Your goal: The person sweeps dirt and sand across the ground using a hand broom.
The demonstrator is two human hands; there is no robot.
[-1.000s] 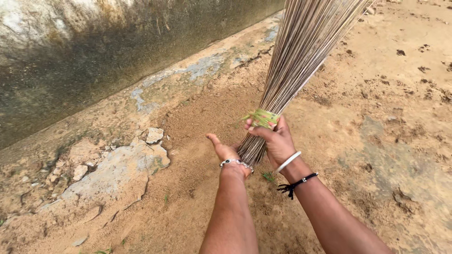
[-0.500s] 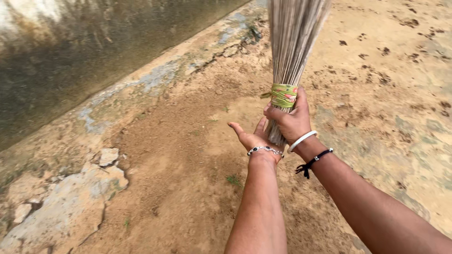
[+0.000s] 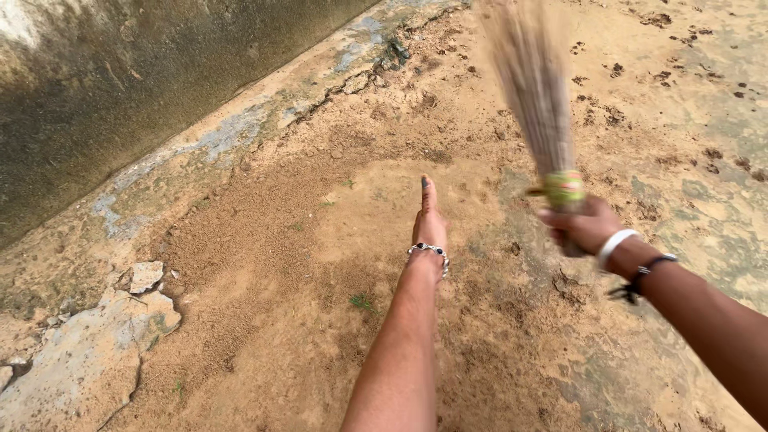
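Observation:
My right hand (image 3: pixel 582 226) grips the bound end of a stick broom (image 3: pixel 534 90), just below its green and yellow tie (image 3: pixel 564 189). The broom's thin brown bristles fan upward and away, blurred by motion. A white bangle and a dark thread band sit on that wrist. My left hand (image 3: pixel 430 218) is stretched out flat over the sandy ground, fingers straight and together, holding nothing, well apart from the broom. It wears a beaded bracelet at the wrist.
Brown sandy dirt (image 3: pixel 264 240) covers the ground. A stained concrete wall (image 3: pixel 136 80) runs along the upper left, with a cracked cement strip (image 3: pixel 88 360) and loose stone chips (image 3: pixel 146 276) at its foot. Small dark clods dot the dirt at upper right.
My left hand has come off the broom's base and now reaches out flat. The right hand has swung the broom to the right, and the view has shifted along the wall.

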